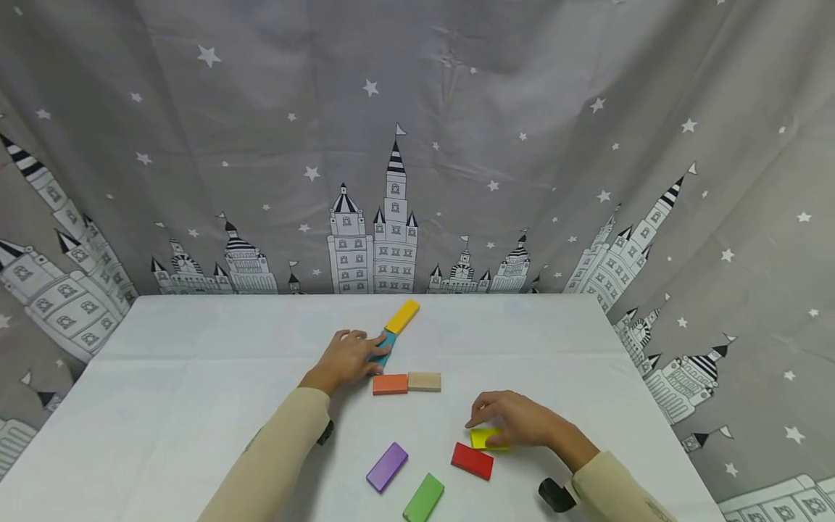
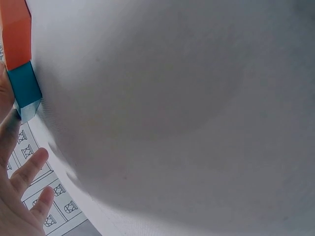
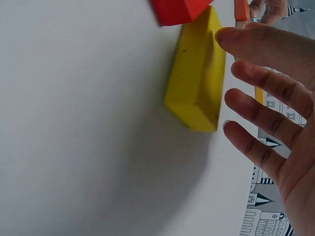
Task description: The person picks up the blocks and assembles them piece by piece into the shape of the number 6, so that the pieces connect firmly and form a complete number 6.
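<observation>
My left hand (image 1: 349, 357) pinches a blue block (image 2: 24, 86) between thumb and index finger, its other fingers spread. In the head view the blue block's far end meets an amber block (image 1: 402, 317), both slanting the same way. Just nearer lie an orange block (image 1: 390, 384) and a plain wooden block (image 1: 424, 382), end to end. My right hand (image 1: 518, 418) is over a yellow block (image 3: 192, 73), fingers loosely bent and holding nothing. The thumb overlaps the yellow block in the head view. A red block (image 1: 472, 462) lies right beside the yellow one.
A purple block (image 1: 387, 467) and a green block (image 1: 424, 497) lie near the front of the white-covered table (image 1: 196, 406). Behind the table hangs a grey curtain (image 1: 274, 145) printed with castles and stars.
</observation>
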A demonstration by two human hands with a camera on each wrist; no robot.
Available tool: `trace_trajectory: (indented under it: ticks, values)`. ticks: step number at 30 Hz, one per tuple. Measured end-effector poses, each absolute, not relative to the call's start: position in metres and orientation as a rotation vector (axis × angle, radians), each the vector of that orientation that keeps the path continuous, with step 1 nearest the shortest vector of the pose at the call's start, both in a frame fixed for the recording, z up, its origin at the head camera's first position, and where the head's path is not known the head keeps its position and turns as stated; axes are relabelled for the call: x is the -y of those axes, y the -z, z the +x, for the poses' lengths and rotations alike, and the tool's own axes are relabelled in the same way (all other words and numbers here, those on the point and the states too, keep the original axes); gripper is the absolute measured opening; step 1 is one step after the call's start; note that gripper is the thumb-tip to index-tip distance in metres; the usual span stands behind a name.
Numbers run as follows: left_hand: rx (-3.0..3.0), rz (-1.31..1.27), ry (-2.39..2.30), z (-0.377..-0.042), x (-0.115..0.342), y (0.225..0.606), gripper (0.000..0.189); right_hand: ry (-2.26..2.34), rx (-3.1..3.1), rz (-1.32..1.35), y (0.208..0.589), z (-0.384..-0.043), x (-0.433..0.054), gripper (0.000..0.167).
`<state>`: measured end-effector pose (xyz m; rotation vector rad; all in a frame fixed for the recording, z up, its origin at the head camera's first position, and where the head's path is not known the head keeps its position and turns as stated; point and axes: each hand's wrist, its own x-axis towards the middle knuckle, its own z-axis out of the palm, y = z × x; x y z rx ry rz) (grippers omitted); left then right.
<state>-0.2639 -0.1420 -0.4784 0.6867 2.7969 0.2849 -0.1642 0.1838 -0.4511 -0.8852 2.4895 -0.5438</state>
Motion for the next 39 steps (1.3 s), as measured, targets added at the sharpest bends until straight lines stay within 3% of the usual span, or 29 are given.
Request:
trace_trajectory:
  ticks: [17,39]
  values:
    - [-2.791,0.701,-0.286,-0.262,0.141,0.475,0.056,0.521,-2.501,-0.926,0.462,-0.151,-0.196,0.031]
    - [-2.795,0.689,-0.306,-0.262,0.142,0.476,0.055,0.537,-2.633,-1.007,0.475,-0.166,-0.181,0.037]
